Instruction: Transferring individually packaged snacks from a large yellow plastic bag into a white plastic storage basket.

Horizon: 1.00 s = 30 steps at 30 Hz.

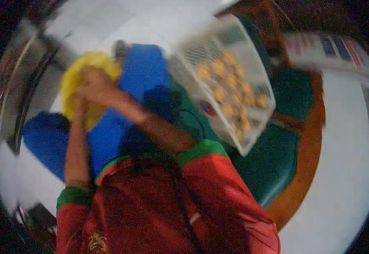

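Note:
A bright yellow rounded thing (92, 60) with an uneven edge rests at my lap, over my blue trousers. It is blurred, and I cannot make out whether it is a bag or a bowl. My left hand (80, 94) and my right hand (101, 87) meet over its middle and cover part of it. The fingers are smeared by motion, so their grip does not show. Anything small between the hands is hidden.
To my right, a pale slatted plastic basket (252, 46) stands tilted on a green cushioned seat (273, 165) with a curved wooden frame (309, 139). Several orange-brown round pieces (231, 80) lie in the basket. A white printed packet or sheet (316, 51) is at the far right.

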{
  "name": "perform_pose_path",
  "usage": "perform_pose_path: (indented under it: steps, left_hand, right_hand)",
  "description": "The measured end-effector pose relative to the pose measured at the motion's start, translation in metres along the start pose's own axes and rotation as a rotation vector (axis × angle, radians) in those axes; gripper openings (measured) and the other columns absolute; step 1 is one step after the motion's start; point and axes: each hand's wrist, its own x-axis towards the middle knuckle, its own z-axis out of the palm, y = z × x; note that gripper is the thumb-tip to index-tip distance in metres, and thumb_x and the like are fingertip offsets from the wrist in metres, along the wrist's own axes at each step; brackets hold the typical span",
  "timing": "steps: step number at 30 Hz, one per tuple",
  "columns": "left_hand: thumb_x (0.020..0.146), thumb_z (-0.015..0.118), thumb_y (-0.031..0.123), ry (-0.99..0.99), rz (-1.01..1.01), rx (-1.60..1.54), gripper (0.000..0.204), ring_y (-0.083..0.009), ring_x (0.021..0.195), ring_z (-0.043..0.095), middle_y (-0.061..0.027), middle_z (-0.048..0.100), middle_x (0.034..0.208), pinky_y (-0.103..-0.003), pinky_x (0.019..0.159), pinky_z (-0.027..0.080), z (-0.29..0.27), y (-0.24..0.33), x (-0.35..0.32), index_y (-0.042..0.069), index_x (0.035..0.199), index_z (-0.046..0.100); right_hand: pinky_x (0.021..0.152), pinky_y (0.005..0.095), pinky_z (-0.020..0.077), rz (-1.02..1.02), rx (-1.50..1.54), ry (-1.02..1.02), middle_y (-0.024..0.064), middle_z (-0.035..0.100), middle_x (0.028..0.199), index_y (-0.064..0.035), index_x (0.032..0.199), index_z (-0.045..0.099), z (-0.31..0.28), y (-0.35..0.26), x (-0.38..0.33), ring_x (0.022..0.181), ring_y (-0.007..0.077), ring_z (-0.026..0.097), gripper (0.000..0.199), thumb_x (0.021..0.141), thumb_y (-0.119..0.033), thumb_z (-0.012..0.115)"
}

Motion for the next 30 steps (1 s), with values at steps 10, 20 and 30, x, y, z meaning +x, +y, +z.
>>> perform_pose_path:
  steps: [10,20,30]
  left_hand:
    - [0.085,0.064,0.018,0.412,0.026,-0.885,0.041,-0.0185,0.089,0.059,-0.0142,0.059,0.108,-0.029,0.079,0.048,-0.071,0.123,-0.005,-0.008,0.115,0.053]
    - [0.085,0.062,0.012,0.310,0.293,-0.808,0.028,-0.0184,0.091,0.059,-0.0111,0.062,0.102,-0.029,0.082,0.048,-0.105,0.276,-0.051,-0.004,0.108,0.059]
    - [0.084,0.060,0.007,0.155,0.394,-0.758,0.022,-0.0192,0.094,0.059,-0.0118,0.063,0.100,-0.030,0.084,0.046,-0.105,0.363,-0.116,-0.003,0.104,0.061]
  right_hand:
    - [0.081,0.0414,0.0491,0.545,-1.043,0.477,0.0213,0.062,0.105,-0.0009,0.111,0.057,-0.302,-0.023,-0.290,0.096,0.0363,0.060,0.046,0.073,-0.024,0.071]
    - [0.087,0.0454,0.0460,0.883,-1.002,0.185,0.0194,0.061,0.106,-0.0048,0.115,0.056,-0.319,0.052,-0.391,0.102,0.0360,0.057,0.068,0.064,-0.046,0.074]
    - [0.088,0.0447,0.0443,0.730,-1.353,-0.151,0.0184,0.054,0.112,-0.0021,0.097,0.065,-0.313,0.039,-0.375,0.103,0.0377,0.052,0.041,0.069,-0.031,0.073]
